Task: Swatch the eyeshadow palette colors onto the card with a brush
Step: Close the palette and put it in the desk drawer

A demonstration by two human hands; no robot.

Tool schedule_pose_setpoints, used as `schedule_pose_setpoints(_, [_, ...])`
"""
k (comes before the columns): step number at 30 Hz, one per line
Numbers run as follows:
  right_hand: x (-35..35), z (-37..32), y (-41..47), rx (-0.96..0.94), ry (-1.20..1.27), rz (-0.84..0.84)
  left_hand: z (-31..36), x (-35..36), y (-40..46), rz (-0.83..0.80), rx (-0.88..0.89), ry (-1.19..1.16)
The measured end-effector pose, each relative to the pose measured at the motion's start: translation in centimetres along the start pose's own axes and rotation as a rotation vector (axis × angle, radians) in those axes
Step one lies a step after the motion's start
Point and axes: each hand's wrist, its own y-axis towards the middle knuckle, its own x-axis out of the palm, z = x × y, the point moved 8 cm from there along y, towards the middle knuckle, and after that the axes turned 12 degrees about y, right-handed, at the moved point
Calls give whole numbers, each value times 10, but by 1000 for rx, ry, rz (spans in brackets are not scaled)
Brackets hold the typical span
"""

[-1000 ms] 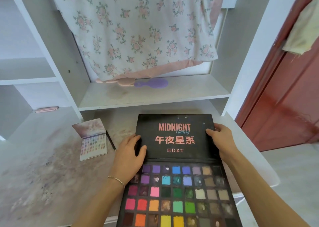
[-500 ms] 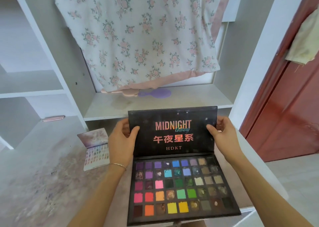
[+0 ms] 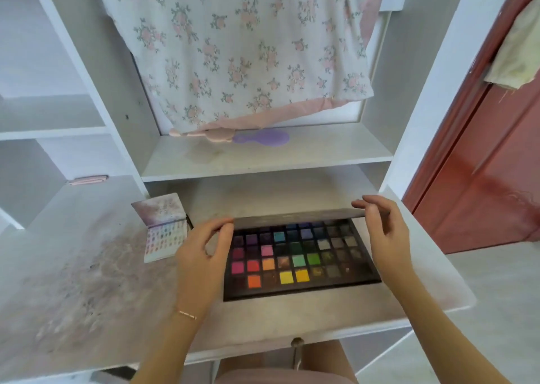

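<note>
The large black eyeshadow palette (image 3: 301, 262) lies on the desk with several rows of coloured pans showing. Its lid (image 3: 298, 217) is tipped forward over the back rows, seen almost edge-on. My left hand (image 3: 204, 255) pinches the lid's left corner with thumb and fingers. My right hand (image 3: 382, 229) holds the lid's right corner with its fingertips. A small open swatch card (image 3: 166, 239) with rows of pastel swatches lies to the left of the palette. Just right of it a dark thin brush (image 3: 190, 223) shows only a short piece of itself.
The stained white desk (image 3: 87, 281) has a front edge near my lap and a drawer knob (image 3: 296, 343). Above it a shelf (image 3: 263, 161) holds a purple hairbrush (image 3: 264, 137) under a hanging floral cloth (image 3: 251, 53). A red door (image 3: 491, 155) stands right.
The lid went from lying flat open, to standing upright, to tipping forward over the pans. Both hands moved with its corners. The palette now sits farther back on the desk.
</note>
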Motion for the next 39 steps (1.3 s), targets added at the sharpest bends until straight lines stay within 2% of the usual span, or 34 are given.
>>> schedule_pose_setpoints(3, [-7,16,-31,58,-206,-135,-4,5,-34,-157,111,157])
schedule_pose_setpoints(6, [-3,29,-47,97,-491,-347,-8,21,-55,-286,222,365])
schedule_pose_setpoints(9, [12,34,-61,10,-777,-575,-10,29,-60,-380,288,468])
schedule_pose_setpoints(11, [17,40,-68,-19,-875,-654,-9,31,-59,-399,327,520])
schedule_pose_setpoints(15, [23,47,-54,42,-873,-615,-10,42,-48,-417,314,601])
schedule_pose_setpoints(21, [39,61,-21,115,-998,-507,-18,76,-22,-550,245,719])
schedule_pose_setpoints(24, [47,56,-22,152,-910,-480,-13,82,-18,-595,217,752])
schedule_pose_setpoints(29, [54,24,-65,106,-700,-461,14,54,-48,-427,251,596])
schedule_pose_setpoints(34, [33,-23,-137,-88,-431,-361,11,22,-101,-277,199,513])
schedule_pose_setpoints(36, [27,-13,-164,-20,-418,-375,9,17,-113,-227,206,543])
schedule_pose_setpoints(39, [29,27,-185,200,-570,-417,10,16,-116,-210,191,541])
